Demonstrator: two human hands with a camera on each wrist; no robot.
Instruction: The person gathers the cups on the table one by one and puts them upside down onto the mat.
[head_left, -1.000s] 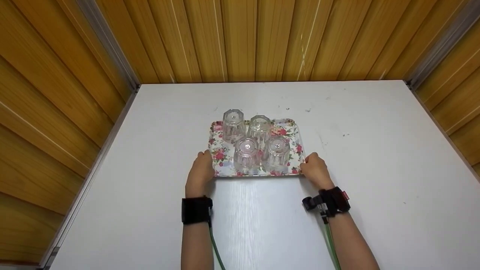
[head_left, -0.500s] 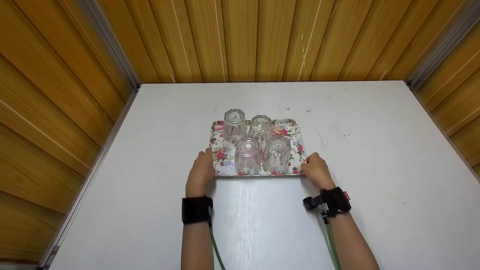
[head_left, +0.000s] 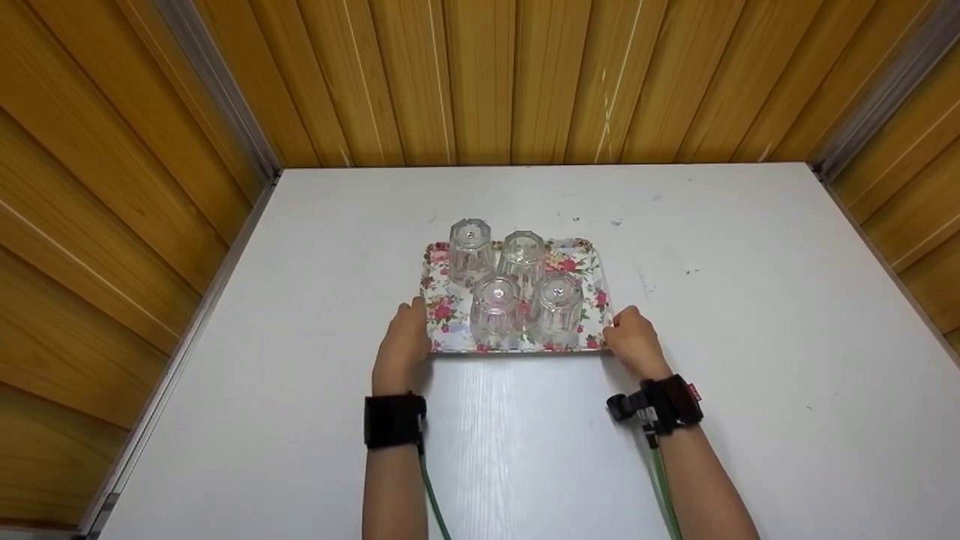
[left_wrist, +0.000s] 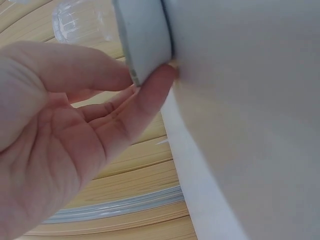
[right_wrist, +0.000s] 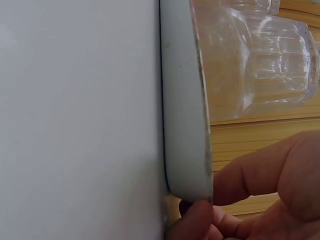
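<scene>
A rectangular tray (head_left: pixel 442 289) with a pink floral print lies at the middle of the white table. Several clear faceted glasses stand upside down on it: two at the back, including the back-left glass (head_left: pixel 470 251), and the front-left glass (head_left: pixel 495 309) beside the front-right glass (head_left: pixel 556 304). My left hand (head_left: pixel 402 341) pinches the tray's left edge near the front corner. In the left wrist view, its thumb (left_wrist: pixel 85 67) lies at the rim and a fingertip reaches underneath. At the right edge, my right hand (head_left: pixel 634 341) grips likewise, a fingertip (right_wrist: pixel 195 217) tucked under the tray's pale side.
The white table (head_left: pixel 750 300) has a few small dark marks behind and right of the tray. Wood-patterned panels (head_left: pixel 480 82) wall in the back and both sides. A green cable (head_left: pixel 431 495) runs along each forearm from black wrist straps (head_left: pixel 394 421).
The tray, with its glasses and both hands, has shifted very slightly to the right. Both hands keep hold of its edges.
</scene>
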